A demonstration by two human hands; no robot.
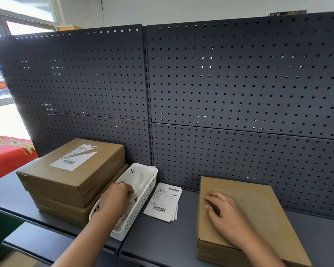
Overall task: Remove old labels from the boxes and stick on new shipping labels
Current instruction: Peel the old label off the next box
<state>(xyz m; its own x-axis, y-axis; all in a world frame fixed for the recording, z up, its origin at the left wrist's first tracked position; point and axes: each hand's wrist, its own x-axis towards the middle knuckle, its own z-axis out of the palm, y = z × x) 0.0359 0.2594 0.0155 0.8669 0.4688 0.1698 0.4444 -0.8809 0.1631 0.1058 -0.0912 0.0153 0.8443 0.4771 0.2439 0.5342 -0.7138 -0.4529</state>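
Left hand (118,195) sat curled in the white slotted plastic basket (138,209), grip hidden; right hand (226,211) lay spread on the bare brown cardboard box (258,205) right of it

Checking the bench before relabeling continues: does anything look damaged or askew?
Two things. The label on the left stack's top box has a diagonal brown streak across it, like a tear or fold. The box under the right hand shows a pale scuffed patch on its lid, perhaps label residue.
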